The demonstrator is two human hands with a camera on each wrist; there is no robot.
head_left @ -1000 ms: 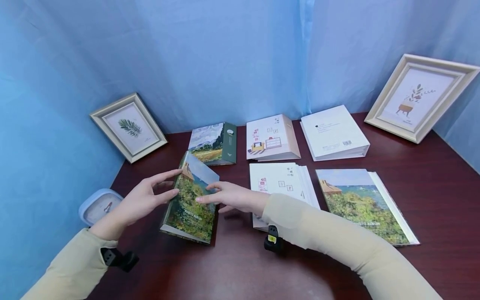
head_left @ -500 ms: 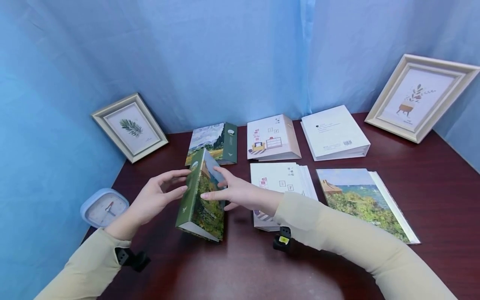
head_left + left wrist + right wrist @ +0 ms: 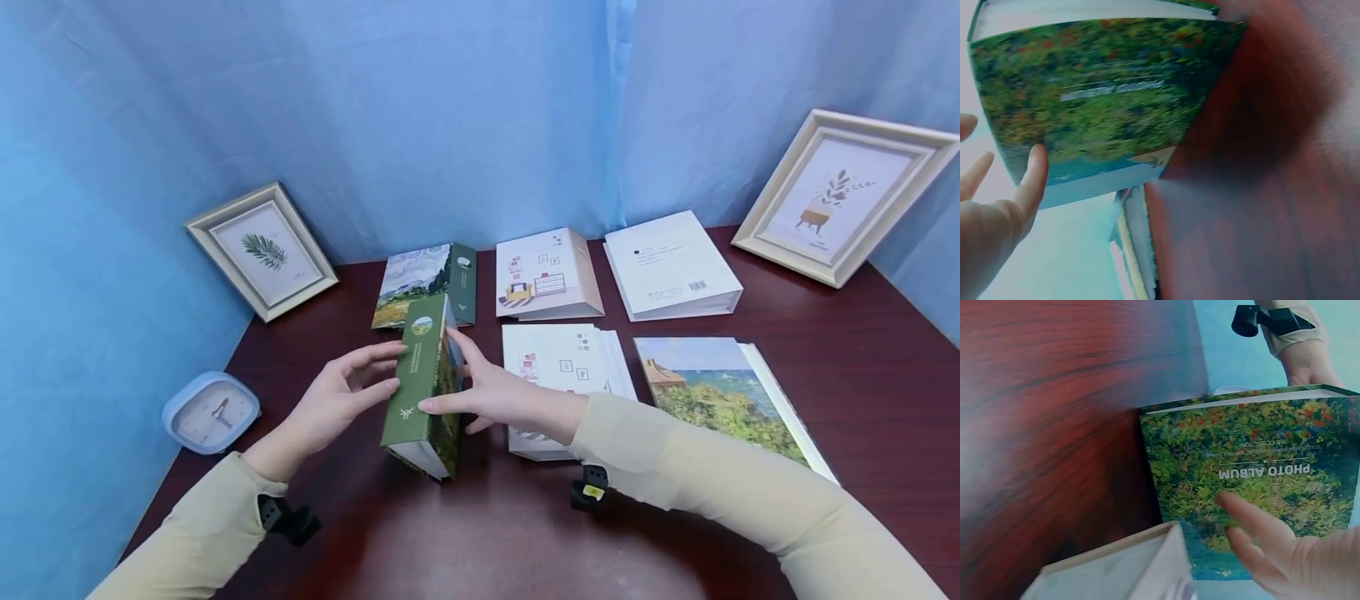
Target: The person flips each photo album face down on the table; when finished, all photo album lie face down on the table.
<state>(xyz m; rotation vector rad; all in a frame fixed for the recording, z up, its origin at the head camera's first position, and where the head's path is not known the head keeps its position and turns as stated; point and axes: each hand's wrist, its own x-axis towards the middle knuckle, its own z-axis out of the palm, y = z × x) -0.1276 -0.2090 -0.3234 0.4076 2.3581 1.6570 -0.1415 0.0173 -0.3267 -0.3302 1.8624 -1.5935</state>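
Observation:
A green-spined photo album [image 3: 420, 375] stands tilted on the table with its spine turned upward, and its garden-painting cover carries the words PHOTO ALBUM in the right wrist view. At the left side of its spine are the thumb and forefinger of my left hand [image 3: 330, 408]; the fingers look loosely bent. On the other side, my right hand [image 3: 502, 396] rests against the cover with extended fingers, its thumb near the spine's lower edge. In the left wrist view, one finger [image 3: 1036, 165] overlaps the painted cover. The album's far lower edge is hidden.
Behind it lies a landscape-cover album [image 3: 412, 287]. Other albums lie to the right: a pink-spined one [image 3: 551, 275], a white one [image 3: 671, 262], an illustrated white one [image 3: 558, 354] and a seaside-painting one [image 3: 712, 396]. A blue clock [image 3: 213, 412] and picture frames [image 3: 266, 250] [image 3: 828, 196] flank them.
The album has turned from showing its front cover to showing its green spine, shifting slightly right. Both hands have moved right along with it.

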